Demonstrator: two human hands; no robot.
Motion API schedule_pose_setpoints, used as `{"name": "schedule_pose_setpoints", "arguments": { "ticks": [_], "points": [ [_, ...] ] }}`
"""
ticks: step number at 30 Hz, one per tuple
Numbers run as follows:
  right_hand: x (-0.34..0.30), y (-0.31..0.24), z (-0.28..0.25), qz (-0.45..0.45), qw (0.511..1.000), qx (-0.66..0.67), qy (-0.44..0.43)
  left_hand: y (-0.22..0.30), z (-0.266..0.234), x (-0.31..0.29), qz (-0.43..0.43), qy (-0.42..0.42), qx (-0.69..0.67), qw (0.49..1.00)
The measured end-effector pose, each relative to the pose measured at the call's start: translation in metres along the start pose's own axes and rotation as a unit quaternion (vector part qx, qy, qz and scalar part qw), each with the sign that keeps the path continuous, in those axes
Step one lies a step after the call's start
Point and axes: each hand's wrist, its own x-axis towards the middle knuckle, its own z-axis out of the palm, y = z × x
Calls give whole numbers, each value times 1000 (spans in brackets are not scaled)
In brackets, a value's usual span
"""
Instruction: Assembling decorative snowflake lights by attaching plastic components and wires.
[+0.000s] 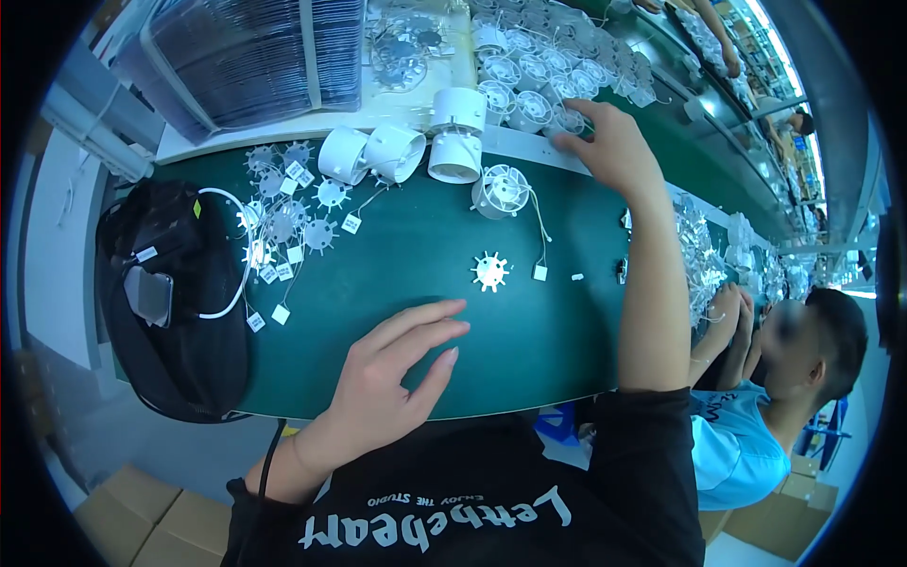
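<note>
My left hand (pixel 392 373) hovers low over the green table, fingers stretched out and holding nothing. A silver star-shaped metal disc (pixel 490 272) lies just beyond its fingertips. At the far right, my right hand (pixel 614 146) reaches to the rows of white round housings (pixel 532 111). Its thumb and index finger are apart, on either side of the nearest housing; whether they touch it I cannot tell. A single spoked white housing (pixel 501 192) stands nearer, its wire running to a small white tag (pixel 539 272). More white cylinders (pixel 395 153) stand along the far edge, two of them stacked.
Several star-shaped discs with tagged wires (pixel 288 222) are heaped at the left. Beside them lies a black bag (pixel 170 283) with a white cable. Dark strapped trays (pixel 246 61) rise at the back left. A person in light blue (pixel 746 444) works on the right.
</note>
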Motion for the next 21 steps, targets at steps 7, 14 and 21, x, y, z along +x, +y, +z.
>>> {"name": "schedule_pose_setpoints", "arguments": {
  "ticks": [7,14,21],
  "points": [
    [-23,1,10,-67,985,111,111,-1,7,-1,27,-9,26,999],
    [-2,-16,28,32,965,168,200,0,12,4,70,-38,61,995],
    [-16,-10,16,-43,930,240,274,-11,8,-7,84,-67,84,991]
  ]
}}
